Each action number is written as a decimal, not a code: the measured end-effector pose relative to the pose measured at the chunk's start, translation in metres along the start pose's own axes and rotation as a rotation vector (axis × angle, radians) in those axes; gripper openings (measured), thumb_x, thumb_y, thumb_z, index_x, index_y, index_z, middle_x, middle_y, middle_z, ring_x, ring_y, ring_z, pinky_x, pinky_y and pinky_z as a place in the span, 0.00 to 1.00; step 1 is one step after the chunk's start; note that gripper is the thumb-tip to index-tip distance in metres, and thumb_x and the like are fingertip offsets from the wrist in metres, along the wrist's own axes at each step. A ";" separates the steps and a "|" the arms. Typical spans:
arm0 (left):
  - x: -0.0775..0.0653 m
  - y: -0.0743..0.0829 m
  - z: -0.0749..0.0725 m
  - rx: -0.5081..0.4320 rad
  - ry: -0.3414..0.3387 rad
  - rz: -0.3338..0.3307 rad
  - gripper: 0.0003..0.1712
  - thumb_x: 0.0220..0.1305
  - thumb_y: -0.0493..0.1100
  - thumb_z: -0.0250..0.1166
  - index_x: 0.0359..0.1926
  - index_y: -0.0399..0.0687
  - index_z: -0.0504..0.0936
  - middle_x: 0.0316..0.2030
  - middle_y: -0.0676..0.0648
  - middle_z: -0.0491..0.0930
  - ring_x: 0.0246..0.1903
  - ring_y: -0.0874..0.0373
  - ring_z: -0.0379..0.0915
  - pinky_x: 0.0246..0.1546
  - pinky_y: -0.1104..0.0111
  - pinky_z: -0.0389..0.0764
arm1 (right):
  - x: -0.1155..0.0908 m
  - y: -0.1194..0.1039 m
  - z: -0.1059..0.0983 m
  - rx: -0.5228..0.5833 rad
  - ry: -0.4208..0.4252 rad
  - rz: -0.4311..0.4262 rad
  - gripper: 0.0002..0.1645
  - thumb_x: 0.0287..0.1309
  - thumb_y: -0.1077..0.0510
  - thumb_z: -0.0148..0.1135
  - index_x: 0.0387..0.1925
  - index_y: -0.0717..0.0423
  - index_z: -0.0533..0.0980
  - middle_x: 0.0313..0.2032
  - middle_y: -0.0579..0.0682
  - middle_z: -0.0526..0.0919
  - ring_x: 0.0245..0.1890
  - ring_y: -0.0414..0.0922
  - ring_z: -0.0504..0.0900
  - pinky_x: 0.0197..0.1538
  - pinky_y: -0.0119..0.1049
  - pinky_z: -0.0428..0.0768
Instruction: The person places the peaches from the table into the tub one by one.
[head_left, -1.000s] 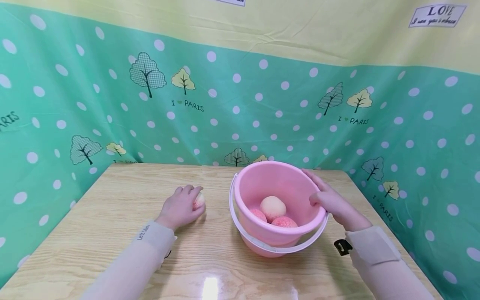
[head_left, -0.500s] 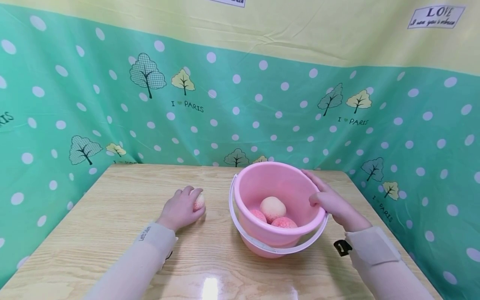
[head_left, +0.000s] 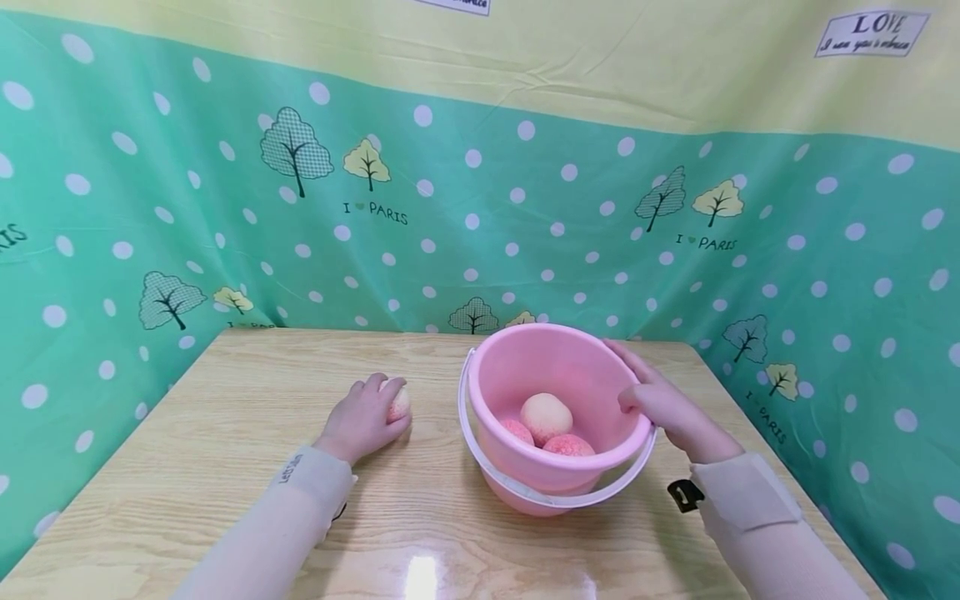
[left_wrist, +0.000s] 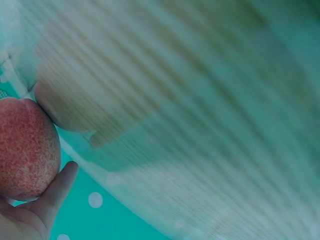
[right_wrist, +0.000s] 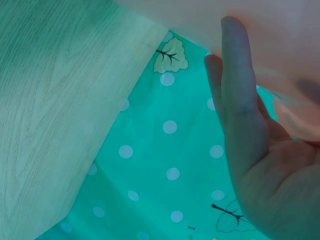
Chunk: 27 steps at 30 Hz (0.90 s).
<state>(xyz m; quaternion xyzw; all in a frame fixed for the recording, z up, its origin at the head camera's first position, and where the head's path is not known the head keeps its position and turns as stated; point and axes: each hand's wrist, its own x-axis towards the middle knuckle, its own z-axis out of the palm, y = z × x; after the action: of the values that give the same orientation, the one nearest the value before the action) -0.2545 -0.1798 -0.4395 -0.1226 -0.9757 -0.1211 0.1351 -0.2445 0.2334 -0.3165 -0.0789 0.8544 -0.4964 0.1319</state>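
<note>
On the wooden table, left of the bucket, my left hand (head_left: 363,419) curls over a peach (head_left: 399,404), its fingers across the top and its thumb on the near side. The left wrist view shows the red, mottled peach (left_wrist: 25,150) resting against the thumb. My right hand (head_left: 660,408) grips the right rim of a pink bucket (head_left: 525,479), thumb inside and fingers along the outer wall. The bucket tilts toward me, and several pale and pink peaches (head_left: 546,415) lie at its bottom. In the right wrist view, long fingers (right_wrist: 237,75) lie along the bucket wall.
The bucket's white handle (head_left: 570,500) hangs down over its front. Behind the wooden table (head_left: 247,392) and at both sides hangs a green curtain (head_left: 420,275) with white dots and printed trees. Light glares off the tabletop near its front.
Almost nothing differs. The left hand has shifted very slightly on the peach, and the right hand keeps the bucket in the same tilt.
</note>
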 end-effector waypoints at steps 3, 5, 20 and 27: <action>0.000 0.001 -0.001 -0.004 0.008 0.002 0.32 0.60 0.54 0.65 0.62 0.47 0.73 0.56 0.34 0.73 0.46 0.36 0.74 0.35 0.47 0.82 | 0.000 -0.001 0.000 0.002 -0.003 -0.007 0.56 0.48 0.70 0.46 0.79 0.43 0.43 0.71 0.67 0.53 0.32 0.50 0.83 0.31 0.40 0.82; 0.000 0.001 -0.002 -0.005 0.013 0.004 0.32 0.60 0.54 0.65 0.62 0.47 0.73 0.55 0.34 0.74 0.46 0.36 0.74 0.35 0.47 0.82 | 0.000 -0.001 0.000 0.002 -0.002 -0.006 0.56 0.47 0.70 0.47 0.79 0.43 0.43 0.71 0.67 0.53 0.32 0.50 0.83 0.31 0.40 0.82; 0.001 0.002 -0.009 0.018 0.031 0.013 0.32 0.56 0.53 0.67 0.60 0.47 0.75 0.51 0.35 0.76 0.41 0.39 0.75 0.34 0.50 0.82 | 0.000 0.001 0.000 -0.008 0.008 0.000 0.56 0.48 0.69 0.47 0.79 0.43 0.44 0.71 0.66 0.53 0.34 0.51 0.83 0.32 0.40 0.83; 0.001 0.001 -0.014 0.012 0.018 0.011 0.32 0.55 0.55 0.67 0.59 0.47 0.75 0.49 0.36 0.77 0.40 0.40 0.75 0.35 0.50 0.82 | -0.001 -0.001 0.002 -0.010 0.005 -0.004 0.55 0.48 0.69 0.47 0.79 0.43 0.44 0.71 0.66 0.53 0.37 0.52 0.83 0.33 0.41 0.83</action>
<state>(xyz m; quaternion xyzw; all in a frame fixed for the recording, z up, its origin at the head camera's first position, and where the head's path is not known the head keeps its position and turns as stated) -0.2516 -0.1821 -0.4259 -0.1263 -0.9744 -0.1155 0.1455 -0.2430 0.2320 -0.3166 -0.0800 0.8570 -0.4926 0.1285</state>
